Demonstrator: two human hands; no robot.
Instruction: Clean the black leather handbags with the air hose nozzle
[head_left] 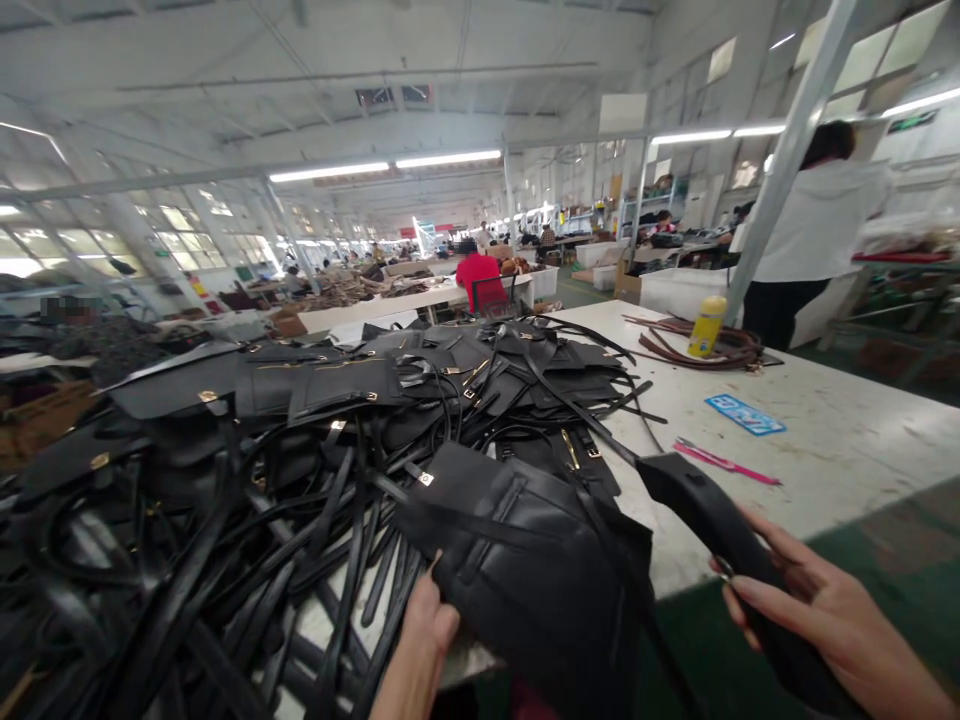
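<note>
A black leather bag piece with a stitched slot and a small metal fitting lies at the table's front edge, partly overhanging it. My left hand is closed at its left edge, the fingertips partly hidden. On the right, my right hand grips a wide, padded black shoulder strap, fingers behind and thumb in front. A small metal piece shows by the fingertips. From the strap's far end a narrower band runs back over the pile of black leather bag pieces.
Many black straps lie tangled at left. On the white table are a pink pen-like tool, a blue-and-white label, a yellow bottle and coiled brown straps. A metal post rises at right; several people work beyond.
</note>
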